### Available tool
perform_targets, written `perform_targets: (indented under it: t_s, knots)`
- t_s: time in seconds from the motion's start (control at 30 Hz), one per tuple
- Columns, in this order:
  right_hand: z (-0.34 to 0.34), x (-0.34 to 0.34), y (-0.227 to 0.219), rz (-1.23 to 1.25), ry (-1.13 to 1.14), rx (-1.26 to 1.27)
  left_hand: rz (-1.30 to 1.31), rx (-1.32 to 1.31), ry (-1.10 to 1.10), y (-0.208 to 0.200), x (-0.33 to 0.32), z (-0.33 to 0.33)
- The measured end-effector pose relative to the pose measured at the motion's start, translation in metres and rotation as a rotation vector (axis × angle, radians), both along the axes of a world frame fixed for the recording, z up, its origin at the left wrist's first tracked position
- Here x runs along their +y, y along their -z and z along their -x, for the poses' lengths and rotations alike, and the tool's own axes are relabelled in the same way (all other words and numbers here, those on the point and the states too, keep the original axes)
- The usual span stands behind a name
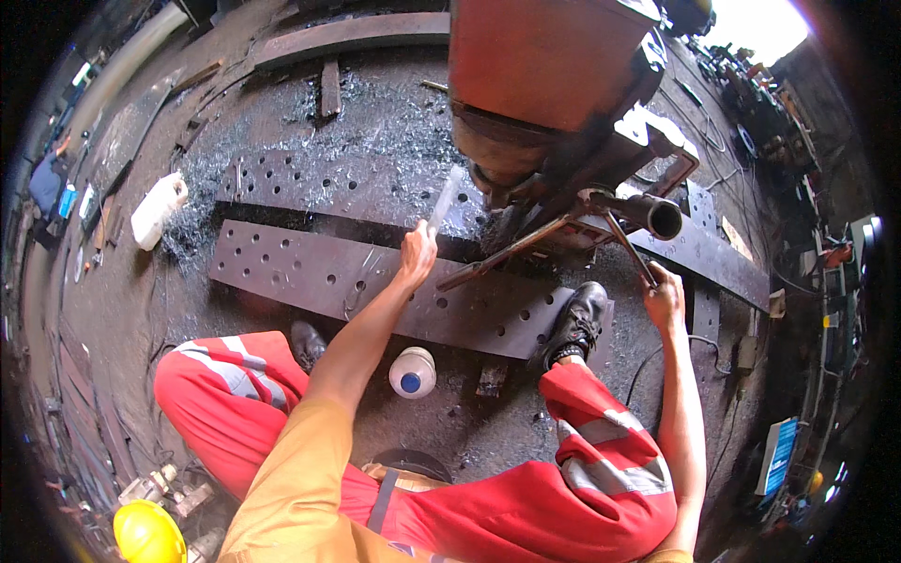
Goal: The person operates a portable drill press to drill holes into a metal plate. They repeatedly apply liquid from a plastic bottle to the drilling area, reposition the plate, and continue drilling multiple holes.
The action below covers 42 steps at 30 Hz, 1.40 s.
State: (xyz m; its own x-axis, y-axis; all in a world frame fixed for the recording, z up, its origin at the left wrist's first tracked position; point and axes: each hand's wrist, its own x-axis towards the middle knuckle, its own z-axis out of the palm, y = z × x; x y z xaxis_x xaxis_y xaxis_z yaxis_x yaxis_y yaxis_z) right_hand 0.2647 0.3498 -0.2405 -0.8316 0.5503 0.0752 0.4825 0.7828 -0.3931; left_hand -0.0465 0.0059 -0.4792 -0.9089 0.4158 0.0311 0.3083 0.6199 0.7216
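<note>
My left hand (419,255) is closed around a pale, translucent stick (446,201), its upper end pointing at the underside of a red drilling machine (544,66). My right hand (664,296) grips one metal handle bar (627,246) of the machine's feed lever. Another bar (507,250) of that lever slants down to the left, and an open pipe end (664,220) sticks out at the hub. Under the machine lies a steel plate with holes (310,188), strewn with metal shavings; the drill's tip is hidden. A second drilled plate (282,253) lies nearer to me.
A white bottle with a blue cap (413,372) stands between my legs. My shoe (580,321) rests at the near plate's right end. Further left are a white jug (160,212) and shavings (192,239). A yellow hard hat (150,531) is at lower left. Cables (699,342) run at right.
</note>
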Motion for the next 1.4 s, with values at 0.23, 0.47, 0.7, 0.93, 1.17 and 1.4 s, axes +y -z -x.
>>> perform_targets:
  t_s: [0.23, 0.47, 0.7, 0.93, 1.17, 1.4]
  knots:
    - [0.010, -0.003, 0.004, -0.041, -0.038, 0.053, 0.211, -0.025, -0.044, 0.022, -0.043, 0.011]
    - [0.005, -0.006, -0.006, -0.063, 0.019, -0.062, 0.187, 0.019, 0.228, -0.010, -0.049, -0.016]
    - [0.009, 0.002, 0.008, -0.092, -0.029, 0.069, 0.050, -0.036, -0.157, 0.007, -0.064, -0.017]
    - [0.009, -0.010, -0.006, -0.062, 0.031, -0.059, 0.118, 0.022, 0.148, 0.020, -0.061, -0.043]
    - [0.014, -0.006, 0.000, -0.043, -0.024, 0.040, -0.004, -0.042, -0.105, 0.022, -0.051, 0.001]
    - [0.009, -0.001, 0.005, -0.081, -0.010, 0.090, 0.110, -0.112, -0.176, 0.010, -0.049, -0.002]
